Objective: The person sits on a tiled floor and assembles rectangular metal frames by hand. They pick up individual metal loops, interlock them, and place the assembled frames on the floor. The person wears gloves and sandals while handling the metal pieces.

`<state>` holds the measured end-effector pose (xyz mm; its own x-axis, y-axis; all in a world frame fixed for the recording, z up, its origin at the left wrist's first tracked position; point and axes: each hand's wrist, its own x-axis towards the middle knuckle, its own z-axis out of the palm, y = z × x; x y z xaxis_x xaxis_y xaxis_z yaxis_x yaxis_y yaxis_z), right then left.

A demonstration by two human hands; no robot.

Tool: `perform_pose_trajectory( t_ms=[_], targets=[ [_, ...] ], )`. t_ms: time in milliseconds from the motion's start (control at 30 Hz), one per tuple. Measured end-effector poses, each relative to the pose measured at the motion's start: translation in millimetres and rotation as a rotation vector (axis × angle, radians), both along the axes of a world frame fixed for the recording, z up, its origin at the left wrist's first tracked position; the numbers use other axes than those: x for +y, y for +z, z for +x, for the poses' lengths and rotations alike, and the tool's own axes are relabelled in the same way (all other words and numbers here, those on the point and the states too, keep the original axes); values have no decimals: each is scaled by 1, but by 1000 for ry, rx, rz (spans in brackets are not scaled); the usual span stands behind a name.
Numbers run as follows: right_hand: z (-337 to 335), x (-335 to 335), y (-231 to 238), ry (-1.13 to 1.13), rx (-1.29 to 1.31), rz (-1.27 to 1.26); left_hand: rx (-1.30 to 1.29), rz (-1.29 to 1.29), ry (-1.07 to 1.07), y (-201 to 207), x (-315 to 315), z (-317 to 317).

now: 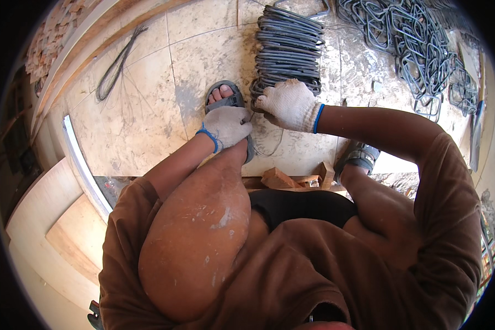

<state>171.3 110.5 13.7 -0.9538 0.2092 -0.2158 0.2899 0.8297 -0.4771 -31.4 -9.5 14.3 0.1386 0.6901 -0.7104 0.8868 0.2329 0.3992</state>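
A row of dark bent-steel stirrups (289, 47) lies packed together on the tiled floor in front of me. My right hand (291, 104), in a white knitted glove with a blue cuff, is closed over the near end of this row; its fingertips are partly hidden. Just left of it, my left hand (228, 126) wears a matching glove and is closed beside my sandalled left foot. What its fingers pinch is too small to make out. A thin wire (270, 153) curves across the floor just below both hands.
A tangled heap of steel stirrups (418, 49) lies at the far right. On the left are a folded bundle of thin wire (115, 71) and curved wooden boards (74, 60). Wood blocks (283, 179) sit near me, between my legs.
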Motion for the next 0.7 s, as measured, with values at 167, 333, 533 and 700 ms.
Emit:
perform_pose_trajectory(
  t_ms=[167, 333, 533, 700],
  targets=[
    [4, 8, 7, -138, -46, -45, 41, -105, -118, 24, -12, -1],
    [3, 5, 8, -247, 19, -63, 41, -262, 190, 22, -35, -46],
    [5, 5, 5, -234, 28, -44, -91, -105, 685, 11, -66, -71],
    [6, 8, 2, -232, -14, -57, -270, 23, 535, 3, -36, -23]
  ],
)
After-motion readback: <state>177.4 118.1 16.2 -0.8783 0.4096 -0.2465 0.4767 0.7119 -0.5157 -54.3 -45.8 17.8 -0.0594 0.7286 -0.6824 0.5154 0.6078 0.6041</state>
